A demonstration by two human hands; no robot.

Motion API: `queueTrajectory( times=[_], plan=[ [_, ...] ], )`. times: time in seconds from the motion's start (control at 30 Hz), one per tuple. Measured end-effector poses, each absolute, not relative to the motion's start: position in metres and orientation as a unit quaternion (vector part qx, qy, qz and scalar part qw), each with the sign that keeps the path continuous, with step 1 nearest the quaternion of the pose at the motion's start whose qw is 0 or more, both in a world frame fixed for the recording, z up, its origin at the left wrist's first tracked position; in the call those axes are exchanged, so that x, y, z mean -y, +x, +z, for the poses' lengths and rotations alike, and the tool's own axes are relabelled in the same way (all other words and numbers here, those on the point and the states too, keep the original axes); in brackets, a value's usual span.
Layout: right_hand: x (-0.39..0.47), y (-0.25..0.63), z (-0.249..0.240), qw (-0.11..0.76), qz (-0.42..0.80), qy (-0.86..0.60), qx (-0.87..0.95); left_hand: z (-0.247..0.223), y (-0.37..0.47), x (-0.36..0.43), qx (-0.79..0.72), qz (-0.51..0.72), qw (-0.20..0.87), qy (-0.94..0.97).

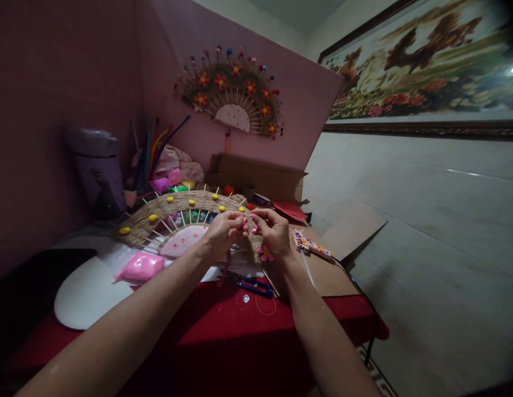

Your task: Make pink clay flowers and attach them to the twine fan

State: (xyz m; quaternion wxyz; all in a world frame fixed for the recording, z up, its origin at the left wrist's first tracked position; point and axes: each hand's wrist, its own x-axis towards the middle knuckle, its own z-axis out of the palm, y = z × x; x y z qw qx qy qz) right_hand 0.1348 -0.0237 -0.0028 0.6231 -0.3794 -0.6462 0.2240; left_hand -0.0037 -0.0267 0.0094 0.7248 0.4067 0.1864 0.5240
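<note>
My left hand (225,230) is closed in a pinch on a small bit of pink modelling clay (244,220). Close beside it, my right hand (274,231) pinches another small pink bit at its fingertips. Both hands are raised over the right end of a twine-wrapped fan (146,212) with wooden sticks. Yellow clay ovals (152,218) dot its band, and a pink clay flower (264,253) sits at its right end, partly behind my right hand. A soft bag of pink clay (141,267) lies left of my left forearm.
Blue-handled scissors (256,285) lie on the red tablecloth (223,325). A white disc (88,292) and a purple container (100,176) stand left. Cardboard (339,278) covers the table's right side. A finished-looking flowered fan (235,99) hangs on the pink board behind.
</note>
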Motion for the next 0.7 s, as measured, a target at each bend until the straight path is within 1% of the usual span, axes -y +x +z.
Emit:
queueTrajectory(
  times=[0.17, 0.23, 0.3, 0.43, 0.5, 0.6, 0.7],
  plan=[
    [0.0269, 0.1332, -0.0003, 0.638, 0.236, -0.403, 0.612, 0.0077, -0.0063, 0.027, -0.195, 0.526, 0.723, 0.403],
    [0.0276, 0.1333, 0.0, 0.629, 0.237, -0.4, 0.623, 0.0072, -0.0061, 0.0263, -0.204, 0.533, 0.717, 0.4],
    [0.0281, 0.1334, 0.0002, 0.61, 0.213, -0.39, 0.656, 0.0059, -0.0057, 0.025, -0.208, 0.542, 0.709, 0.401],
    [0.0287, 0.1342, 0.0002, 0.583, 0.127, -0.376, 0.709, 0.0042, -0.0062, 0.0233, -0.203, 0.561, 0.701, 0.391],
    [0.0283, 0.1352, -0.0005, 0.603, 0.138, -0.379, 0.688, 0.0053, -0.0072, 0.0243, -0.21, 0.562, 0.703, 0.382],
    [0.0272, 0.1367, -0.0018, 0.643, 0.192, -0.386, 0.633, 0.0082, -0.0083, 0.0267, -0.237, 0.555, 0.704, 0.373],
    [0.0274, 0.1364, -0.0018, 0.628, 0.163, -0.378, 0.66, 0.0089, -0.0083, 0.0272, -0.237, 0.56, 0.704, 0.367]
  ],
)
